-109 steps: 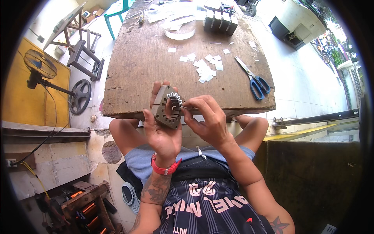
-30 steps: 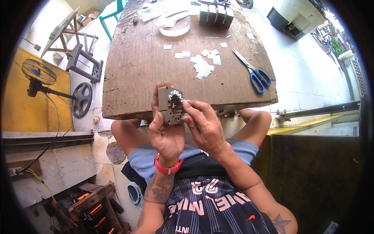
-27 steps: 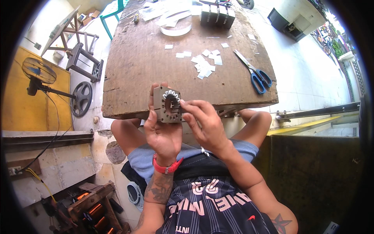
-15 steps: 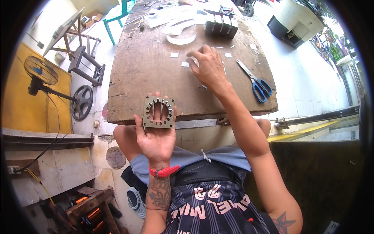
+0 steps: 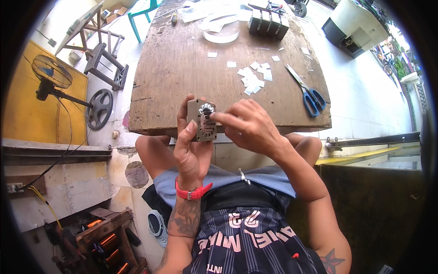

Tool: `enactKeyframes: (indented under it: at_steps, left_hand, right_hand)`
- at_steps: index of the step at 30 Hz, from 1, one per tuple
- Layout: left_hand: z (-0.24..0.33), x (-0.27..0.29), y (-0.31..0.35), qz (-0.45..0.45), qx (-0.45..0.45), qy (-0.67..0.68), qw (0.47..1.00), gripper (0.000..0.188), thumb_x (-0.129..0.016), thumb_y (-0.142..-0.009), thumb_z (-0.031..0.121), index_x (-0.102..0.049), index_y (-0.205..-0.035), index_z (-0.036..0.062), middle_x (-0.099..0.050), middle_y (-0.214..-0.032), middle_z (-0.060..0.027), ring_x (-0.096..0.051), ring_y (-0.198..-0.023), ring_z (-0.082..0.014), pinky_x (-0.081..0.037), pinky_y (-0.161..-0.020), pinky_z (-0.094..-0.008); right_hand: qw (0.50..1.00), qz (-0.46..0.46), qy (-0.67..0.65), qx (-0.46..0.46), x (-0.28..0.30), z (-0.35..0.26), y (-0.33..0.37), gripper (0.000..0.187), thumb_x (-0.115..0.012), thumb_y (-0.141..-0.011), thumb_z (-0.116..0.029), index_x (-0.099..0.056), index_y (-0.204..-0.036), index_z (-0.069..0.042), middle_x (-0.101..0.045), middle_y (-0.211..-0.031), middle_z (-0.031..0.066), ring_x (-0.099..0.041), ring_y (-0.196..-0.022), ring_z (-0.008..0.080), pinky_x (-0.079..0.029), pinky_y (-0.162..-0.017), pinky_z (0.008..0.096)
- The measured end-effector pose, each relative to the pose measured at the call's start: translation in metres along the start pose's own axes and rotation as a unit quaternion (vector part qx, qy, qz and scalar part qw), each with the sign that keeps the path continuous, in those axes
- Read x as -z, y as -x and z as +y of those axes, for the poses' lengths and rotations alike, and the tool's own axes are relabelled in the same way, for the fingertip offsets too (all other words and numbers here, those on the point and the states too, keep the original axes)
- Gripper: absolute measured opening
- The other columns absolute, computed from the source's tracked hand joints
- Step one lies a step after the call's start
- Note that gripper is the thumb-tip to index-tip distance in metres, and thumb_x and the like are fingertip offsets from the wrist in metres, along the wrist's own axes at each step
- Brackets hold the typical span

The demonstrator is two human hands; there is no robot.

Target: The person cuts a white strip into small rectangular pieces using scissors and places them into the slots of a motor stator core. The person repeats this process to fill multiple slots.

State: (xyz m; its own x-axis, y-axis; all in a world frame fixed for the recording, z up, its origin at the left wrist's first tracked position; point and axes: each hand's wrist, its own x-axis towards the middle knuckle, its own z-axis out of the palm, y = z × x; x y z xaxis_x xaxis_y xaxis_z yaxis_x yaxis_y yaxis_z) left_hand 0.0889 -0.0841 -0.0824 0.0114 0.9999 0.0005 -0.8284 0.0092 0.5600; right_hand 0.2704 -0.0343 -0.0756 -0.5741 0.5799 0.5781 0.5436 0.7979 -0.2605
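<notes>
Upright above the table's near edge, a square metal stator core with a round slotted opening is gripped by my left hand, thumb on its front face. White slot liners line the upper slots of the opening; the lower slots look dark. My right hand is closed in a pinch, its fingertips at the right side of the opening. Whatever sits between those fingertips is too small to make out. Small white paper pieces lie in a loose pile on the wooden table beyond my hands.
Blue-handled scissors lie at the table's right. Farther back are a black box-like block, curled white paper strips and a small screwdriver. A standing fan is on the left, near a green chair.
My right hand has come from over the paper pieces to the stator core, uncovering the pile. My left hand has tilted the core upright and brought its thumb onto the face.
</notes>
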Motion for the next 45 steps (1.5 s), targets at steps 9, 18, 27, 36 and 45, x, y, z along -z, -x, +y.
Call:
enactKeyframes:
  at_steps: [9,18,27,36,45]
  left_hand:
    - [-0.009,-0.007,0.001,0.024,0.018,-0.087,0.996,0.069,-0.055,-0.098,0.022,-0.036,-0.163,0.0125,-0.049,-0.158,-0.0222,-0.053,-0.141,-0.0259,-0.038,-0.124,-0.0443]
    - [-0.016,0.0,-0.001,0.031,-0.033,0.048,0.998,0.07,-0.056,-0.091,0.022,-0.039,-0.158,0.0142,-0.043,-0.161,-0.0261,-0.043,-0.151,-0.0358,-0.035,-0.127,-0.0491]
    - [-0.028,-0.005,0.006,-0.007,-0.075,0.008,0.997,0.074,-0.055,-0.086,0.017,-0.039,-0.158,0.0131,-0.042,-0.163,-0.0236,-0.04,-0.152,-0.0355,-0.036,-0.126,-0.0491]
    - [-0.029,-0.006,0.005,-0.016,-0.104,-0.042,0.994,0.075,-0.054,-0.085,0.015,-0.04,-0.158,0.0114,-0.039,-0.165,-0.0226,-0.037,-0.154,-0.0352,-0.031,-0.128,-0.0489]
    - [-0.03,-0.009,0.008,-0.032,-0.103,-0.039,0.993,0.074,-0.056,-0.086,0.016,-0.04,-0.158,0.0116,-0.038,-0.166,-0.0227,-0.036,-0.155,-0.035,-0.031,-0.128,-0.0484]
  right_hand:
    - [0.984,-0.099,0.139,0.055,0.014,-0.005,-0.001,0.038,-0.069,-0.093,-0.017,-0.07,-0.13,-0.021,-0.063,-0.093,-0.0004,-0.064,-0.091,0.0177,-0.051,-0.086,0.0349]
    - [0.933,0.11,-0.258,-0.224,0.003,-0.027,0.035,0.042,-0.077,-0.09,-0.002,-0.069,-0.131,-0.01,-0.071,-0.101,0.0117,-0.072,-0.093,0.0284,-0.059,-0.081,0.0411]
    - [0.953,0.168,-0.166,-0.192,-0.018,-0.035,0.027,0.033,-0.077,-0.086,-0.002,-0.067,-0.117,-0.002,-0.068,-0.107,0.0146,-0.068,-0.101,0.0337,-0.058,-0.085,0.0428]
    - [0.955,0.153,-0.176,-0.181,-0.025,-0.038,0.034,0.031,-0.078,-0.088,0.0,-0.069,-0.117,-0.004,-0.067,-0.106,0.014,-0.068,-0.099,0.0331,-0.057,-0.084,0.0424]
    - [0.928,0.198,-0.216,-0.229,-0.017,-0.042,0.027,0.03,-0.077,-0.088,0.003,-0.072,-0.117,-0.004,-0.068,-0.109,0.0118,-0.071,-0.097,0.0289,-0.059,-0.08,0.0394]
